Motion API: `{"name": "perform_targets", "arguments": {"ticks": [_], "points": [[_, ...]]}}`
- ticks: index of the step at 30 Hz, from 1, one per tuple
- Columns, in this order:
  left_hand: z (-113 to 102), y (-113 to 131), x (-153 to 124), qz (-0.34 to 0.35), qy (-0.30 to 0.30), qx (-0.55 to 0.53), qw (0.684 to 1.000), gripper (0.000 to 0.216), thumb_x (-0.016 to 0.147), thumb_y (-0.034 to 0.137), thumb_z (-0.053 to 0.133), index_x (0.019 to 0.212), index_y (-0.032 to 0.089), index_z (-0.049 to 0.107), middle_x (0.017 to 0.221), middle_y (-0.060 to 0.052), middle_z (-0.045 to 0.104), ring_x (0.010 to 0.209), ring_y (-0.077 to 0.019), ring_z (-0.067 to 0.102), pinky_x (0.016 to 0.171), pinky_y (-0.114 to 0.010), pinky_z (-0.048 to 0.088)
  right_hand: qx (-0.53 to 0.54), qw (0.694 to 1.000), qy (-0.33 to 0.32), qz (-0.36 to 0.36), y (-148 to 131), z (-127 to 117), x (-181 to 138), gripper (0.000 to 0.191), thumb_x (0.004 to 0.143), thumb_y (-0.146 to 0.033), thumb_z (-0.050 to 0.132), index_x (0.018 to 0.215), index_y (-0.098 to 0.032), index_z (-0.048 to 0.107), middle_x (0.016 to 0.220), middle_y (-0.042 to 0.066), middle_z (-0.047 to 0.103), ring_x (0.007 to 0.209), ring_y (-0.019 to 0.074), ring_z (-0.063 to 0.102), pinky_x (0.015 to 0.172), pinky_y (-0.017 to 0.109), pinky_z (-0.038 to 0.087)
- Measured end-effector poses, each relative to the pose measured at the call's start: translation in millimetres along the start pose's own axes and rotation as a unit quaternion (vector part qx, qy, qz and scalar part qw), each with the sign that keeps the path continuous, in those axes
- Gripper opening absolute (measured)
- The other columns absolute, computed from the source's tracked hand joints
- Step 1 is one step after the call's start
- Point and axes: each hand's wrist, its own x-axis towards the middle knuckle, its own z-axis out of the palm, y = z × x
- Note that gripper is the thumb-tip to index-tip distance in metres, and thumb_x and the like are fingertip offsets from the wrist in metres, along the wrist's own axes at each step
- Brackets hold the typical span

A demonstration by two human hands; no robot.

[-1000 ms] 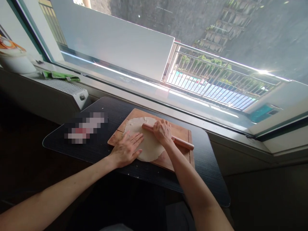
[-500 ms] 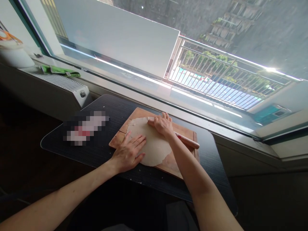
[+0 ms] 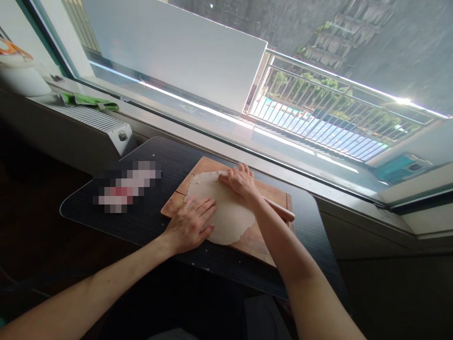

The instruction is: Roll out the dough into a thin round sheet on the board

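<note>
A thin round sheet of pale dough (image 3: 226,215) lies on a wooden board (image 3: 262,243) on a black table (image 3: 170,160). My left hand (image 3: 191,224) lies flat on the near left edge of the dough, fingers stretched out. My right hand (image 3: 240,182) presses palm down on a wooden rolling pin (image 3: 281,209) at the far edge of the dough. Only the pin's right end shows past my wrist.
A blurred-out object (image 3: 123,186) lies on the table left of the board. A radiator (image 3: 88,123) with a green cloth (image 3: 88,100) stands at the left, next to a white container (image 3: 21,78). A wide window with a railing beyond runs along the far side.
My right hand has rolled the pin away from me, from the middle of the dough to its far edge. My left hand has stayed on the dough's near edge.
</note>
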Motion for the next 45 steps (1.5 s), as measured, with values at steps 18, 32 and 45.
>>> {"name": "perform_targets", "arguments": {"ticks": [18, 32, 45], "points": [[-3, 1, 0, -0.009, 0.005, -0.016, 1.000, 0.045, 0.099, 0.036, 0.043, 0.137, 0.017, 0.058, 0.143, -0.013, 0.058, 0.133, -0.0296, 0.052, 0.123, -0.060, 0.016, 0.032, 0.998, 0.010, 0.044, -4, 0, 15, 0.049, 0.104, -0.041, 0.024, 0.135, -0.018, 0.055, 0.158, 0.015, 0.035, 0.148, 0.0320, 0.025, 0.115, 0.054, 0.026], [-2, 1, -1, -0.012, 0.005, -0.016, 1.000, 0.045, 0.098, 0.035, 0.043, 0.137, 0.017, 0.058, 0.143, -0.014, 0.059, 0.133, -0.0308, 0.052, 0.121, -0.063, 0.016, 0.019, 0.999, -0.012, 0.033, -8, -2, 20, 0.047, 0.103, -0.047, 0.028, 0.129, -0.022, 0.059, 0.149, 0.014, 0.047, 0.143, 0.0328, 0.031, 0.112, 0.054, 0.031], [-2, 0, 0, -0.012, -0.002, -0.013, 1.000, 0.045, 0.098, 0.036, 0.043, 0.137, 0.015, 0.057, 0.144, -0.014, 0.058, 0.135, -0.0299, 0.050, 0.123, -0.060, 0.013, 0.015, 0.999, 0.030, -0.010, -17, 3, 7, 0.050, 0.104, -0.046, 0.026, 0.135, -0.020, 0.055, 0.158, 0.014, 0.037, 0.150, 0.0323, 0.021, 0.117, 0.054, 0.022]]}}
